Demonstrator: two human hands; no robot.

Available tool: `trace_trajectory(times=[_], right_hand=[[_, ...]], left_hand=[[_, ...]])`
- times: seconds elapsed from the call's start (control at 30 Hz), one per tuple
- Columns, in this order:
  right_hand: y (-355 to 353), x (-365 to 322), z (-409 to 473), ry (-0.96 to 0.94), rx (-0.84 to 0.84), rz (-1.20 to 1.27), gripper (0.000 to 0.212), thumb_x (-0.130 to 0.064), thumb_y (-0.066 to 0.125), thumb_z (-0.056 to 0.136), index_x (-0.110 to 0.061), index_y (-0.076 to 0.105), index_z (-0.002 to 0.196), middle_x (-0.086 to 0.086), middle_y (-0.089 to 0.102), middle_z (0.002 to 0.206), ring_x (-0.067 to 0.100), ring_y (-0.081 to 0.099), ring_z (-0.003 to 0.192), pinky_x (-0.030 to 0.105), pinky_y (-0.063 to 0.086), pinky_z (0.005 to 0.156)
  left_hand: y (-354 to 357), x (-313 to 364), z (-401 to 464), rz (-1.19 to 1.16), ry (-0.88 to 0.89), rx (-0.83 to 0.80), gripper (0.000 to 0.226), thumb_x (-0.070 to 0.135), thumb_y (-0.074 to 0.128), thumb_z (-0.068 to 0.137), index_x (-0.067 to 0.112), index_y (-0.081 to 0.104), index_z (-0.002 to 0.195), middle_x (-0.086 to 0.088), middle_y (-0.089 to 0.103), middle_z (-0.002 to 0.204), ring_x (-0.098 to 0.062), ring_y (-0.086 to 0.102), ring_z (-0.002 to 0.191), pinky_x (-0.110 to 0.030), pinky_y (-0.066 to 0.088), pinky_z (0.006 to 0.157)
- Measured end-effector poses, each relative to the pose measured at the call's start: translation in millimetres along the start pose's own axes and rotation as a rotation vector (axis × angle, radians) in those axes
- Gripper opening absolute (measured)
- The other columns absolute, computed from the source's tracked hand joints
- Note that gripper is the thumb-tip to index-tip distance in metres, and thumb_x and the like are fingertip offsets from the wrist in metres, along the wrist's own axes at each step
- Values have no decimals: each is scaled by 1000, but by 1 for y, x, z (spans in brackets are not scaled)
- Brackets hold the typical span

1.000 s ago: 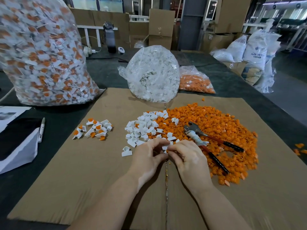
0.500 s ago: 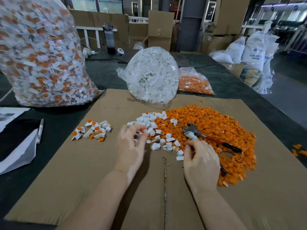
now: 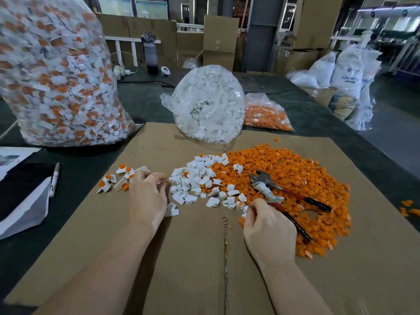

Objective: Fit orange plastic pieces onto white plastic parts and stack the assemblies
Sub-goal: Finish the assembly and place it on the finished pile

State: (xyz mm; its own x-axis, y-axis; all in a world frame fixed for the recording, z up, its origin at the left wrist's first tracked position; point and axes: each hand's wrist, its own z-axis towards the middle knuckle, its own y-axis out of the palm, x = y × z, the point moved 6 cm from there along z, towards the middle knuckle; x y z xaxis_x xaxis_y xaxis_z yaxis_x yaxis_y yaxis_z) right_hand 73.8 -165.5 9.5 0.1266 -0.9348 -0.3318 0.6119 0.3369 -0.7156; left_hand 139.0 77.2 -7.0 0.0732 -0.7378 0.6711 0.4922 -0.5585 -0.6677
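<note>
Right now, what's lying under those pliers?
The pliers rest on the heap of orange pieces, which sits on cardboard. The pieces directly beneath them are covered.

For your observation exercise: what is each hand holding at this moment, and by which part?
Neither can be told for sure. The left hand has curled fingers beside the finished assemblies; the right hand seems to pinch something small, hidden by its fingers.
</note>
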Motion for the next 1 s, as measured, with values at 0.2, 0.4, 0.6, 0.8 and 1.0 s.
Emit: trace_trajectory(times=[0.2, 0.4, 0.6, 0.8, 1.0], right_hand=[[5, 1, 0, -24, -56, 79, 12, 4, 74, 71, -5, 68, 74, 4, 66, 63, 22, 62, 56, 36, 52, 44], [1, -3, 0, -26, -61, 73, 15, -3, 76, 65, -11, 63, 68, -2, 61, 61, 19, 59, 56, 28, 45, 41], [7, -7, -3, -120, -128, 55, 23, -10, 84, 63, -9, 63, 71, 2, 61, 65, 21, 60, 57, 30, 48, 45], [7, -10, -1, -160, -141, 184, 28, 0, 76, 73, -1, 70, 100, 9, 60, 85, 18, 61, 70, 23, 49, 59], [2, -7, 2, -128, -122, 262, 8, -1, 73, 77, -6, 70, 81, 2, 62, 81, 14, 60, 74, 17, 43, 68]], left_hand=[[-7, 8, -5, 3, 5, 76, 26, 8, 59, 89, 13, 66, 113, -6, 46, 115, -23, 36, 117, -31, 33, 98], [13, 67, -33, -134, 315, -117, 12, 15, 65, 85, 16, 69, 96, 12, 47, 85, -12, 51, 86, -16, 34, 72], [46, 79, -49, 77, 341, -354, 20, 32, 65, 86, 20, 62, 102, 4, 51, 94, -14, 53, 90, -19, 36, 72], [47, 77, -50, -119, 288, -405, 24, 21, 62, 89, 24, 60, 112, 9, 50, 94, -6, 45, 86, -13, 30, 70], [54, 78, -58, -211, 306, -432, 13, 21, 57, 92, 25, 64, 103, 10, 45, 93, 0, 44, 81, -3, 30, 68]])
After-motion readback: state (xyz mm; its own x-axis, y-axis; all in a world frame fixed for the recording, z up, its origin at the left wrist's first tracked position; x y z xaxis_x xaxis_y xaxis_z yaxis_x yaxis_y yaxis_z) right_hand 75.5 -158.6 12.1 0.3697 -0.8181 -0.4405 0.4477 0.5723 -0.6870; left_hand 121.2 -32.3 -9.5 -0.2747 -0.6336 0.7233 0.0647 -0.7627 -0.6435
